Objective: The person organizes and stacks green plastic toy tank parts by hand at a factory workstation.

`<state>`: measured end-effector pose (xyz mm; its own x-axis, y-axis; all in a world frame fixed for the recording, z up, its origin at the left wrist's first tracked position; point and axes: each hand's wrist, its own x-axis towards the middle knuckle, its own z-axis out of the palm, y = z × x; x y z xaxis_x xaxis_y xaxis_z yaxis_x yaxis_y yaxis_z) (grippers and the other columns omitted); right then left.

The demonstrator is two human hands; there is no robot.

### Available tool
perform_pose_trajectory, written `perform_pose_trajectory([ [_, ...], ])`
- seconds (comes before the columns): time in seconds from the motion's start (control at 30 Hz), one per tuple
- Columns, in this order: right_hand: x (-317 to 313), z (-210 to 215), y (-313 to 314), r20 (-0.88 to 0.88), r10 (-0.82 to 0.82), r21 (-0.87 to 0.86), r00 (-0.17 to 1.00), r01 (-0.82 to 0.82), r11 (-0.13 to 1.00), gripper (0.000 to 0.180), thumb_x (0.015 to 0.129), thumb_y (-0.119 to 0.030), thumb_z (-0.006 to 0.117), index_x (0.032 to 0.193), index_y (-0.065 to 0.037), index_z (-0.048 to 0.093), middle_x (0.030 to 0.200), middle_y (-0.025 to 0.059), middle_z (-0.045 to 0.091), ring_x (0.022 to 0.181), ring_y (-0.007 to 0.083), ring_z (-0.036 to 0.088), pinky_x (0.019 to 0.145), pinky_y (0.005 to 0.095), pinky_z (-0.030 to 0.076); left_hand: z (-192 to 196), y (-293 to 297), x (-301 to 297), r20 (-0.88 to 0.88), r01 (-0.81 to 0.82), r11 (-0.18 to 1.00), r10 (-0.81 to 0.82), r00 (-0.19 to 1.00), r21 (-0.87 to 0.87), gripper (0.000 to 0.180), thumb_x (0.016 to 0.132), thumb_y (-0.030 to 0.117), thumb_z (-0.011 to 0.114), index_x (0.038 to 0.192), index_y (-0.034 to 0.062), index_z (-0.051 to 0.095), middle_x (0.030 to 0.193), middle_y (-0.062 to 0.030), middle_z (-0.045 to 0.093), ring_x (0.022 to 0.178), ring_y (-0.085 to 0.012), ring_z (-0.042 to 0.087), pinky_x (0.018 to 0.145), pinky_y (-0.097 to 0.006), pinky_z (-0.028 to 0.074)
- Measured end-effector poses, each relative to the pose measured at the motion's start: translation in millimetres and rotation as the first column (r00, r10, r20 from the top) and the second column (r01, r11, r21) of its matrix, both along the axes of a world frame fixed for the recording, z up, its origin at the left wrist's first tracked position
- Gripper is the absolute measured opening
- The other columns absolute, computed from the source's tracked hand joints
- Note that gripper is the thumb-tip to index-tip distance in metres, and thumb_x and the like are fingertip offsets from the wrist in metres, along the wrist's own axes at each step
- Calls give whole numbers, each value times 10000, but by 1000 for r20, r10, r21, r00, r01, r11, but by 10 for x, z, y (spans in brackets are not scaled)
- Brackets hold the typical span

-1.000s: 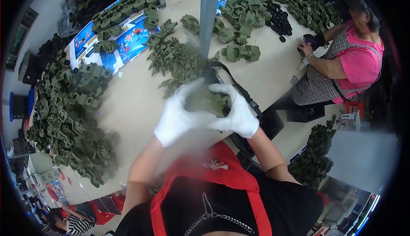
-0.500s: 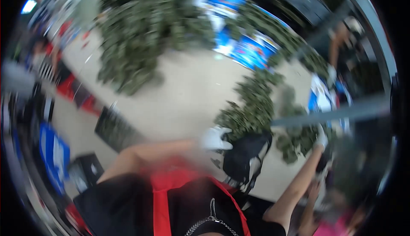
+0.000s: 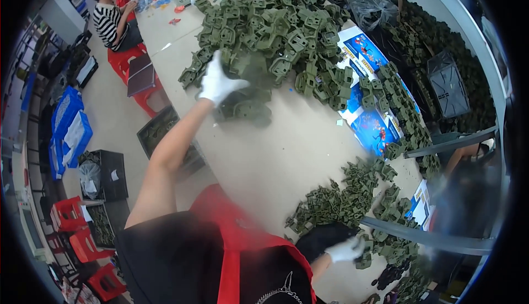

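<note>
My left hand [image 3: 218, 83], in a white glove, reaches to the near-left edge of a big heap of green moulded plastic parts [image 3: 275, 34]. Its thumb stands apart from its fingers. Just right of it, some green parts are smeared by motion. Low on the right, my right hand [image 3: 344, 250], also gloved, has its fingers bent at a green plastic part [image 3: 363, 257]. Part of that piece is hidden by the glove. Beside this hand lie a black object [image 3: 325, 239] and a smaller pile of green parts [image 3: 336, 202].
Blue-and-white printed cardboard [image 3: 374, 130] lies under some parts. A grey metal bar [image 3: 424, 235] crosses the right side of the pale table [image 3: 264, 161]. Dark crates [image 3: 113, 174] and red stools [image 3: 85, 246] stand left. A seated person [image 3: 113, 20] works at far left.
My left hand has swung forward and left from beside the black object to the big heap. My right hand has come lower and nearer to me. The view has shifted.
</note>
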<state>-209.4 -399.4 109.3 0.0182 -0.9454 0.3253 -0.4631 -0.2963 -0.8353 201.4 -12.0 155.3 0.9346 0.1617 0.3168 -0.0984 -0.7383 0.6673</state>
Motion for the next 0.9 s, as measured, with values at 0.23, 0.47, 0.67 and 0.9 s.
perform_pose_trajectory([
  [0.23, 1381, 292, 1595, 349, 773, 529, 530, -792, 304, 350, 920, -111, 569, 1240, 29, 557, 1139, 154, 627, 973, 216, 626, 856, 332, 499, -16, -441, 558, 173, 41, 841, 63, 983, -539, 725, 709, 244, 771, 1301, 19, 418, 1145, -170, 585, 1013, -286, 591, 936, -382, 460],
  [0.47, 2547, 884, 2286, 876, 223, 376, 427, -896, 237, 621, 890, -227, 652, 1397, -3, 371, 1214, 76, 568, 1090, 184, 546, 982, 330, 417, 156, -786, -1091, 258, 340, 37, -576, 776, -940, 436, 858, 63, 592, 1275, 38, 468, 1235, -78, 526, 1107, -182, 511, 978, -320, 404],
  [0.67, 2143, 1075, 1675, 629, 630, 456, 456, -872, 176, 609, 869, -134, 661, 1402, -33, 384, 1169, 100, 597, 1034, 175, 580, 918, 315, 462, -141, -116, -1146, -89, 79, 121, -942, 325, -990, 1186, 574, 82, 838, 1525, 166, 134, 1492, -192, 321, 1326, -353, 400, 1022, -441, 382],
  [0.9, 1716, 686, 1995, 252, 855, 334, 454, -870, 363, 909, 771, -253, 754, 1472, -21, 223, 1283, 217, 532, 1151, 282, 551, 971, 377, 440, 144, -714, -1252, -32, 541, 119, -985, 167, -832, 1135, 663, -34, 749, 1505, 121, 3, 1354, -165, 464, 1190, -264, 534, 960, -357, 476],
])
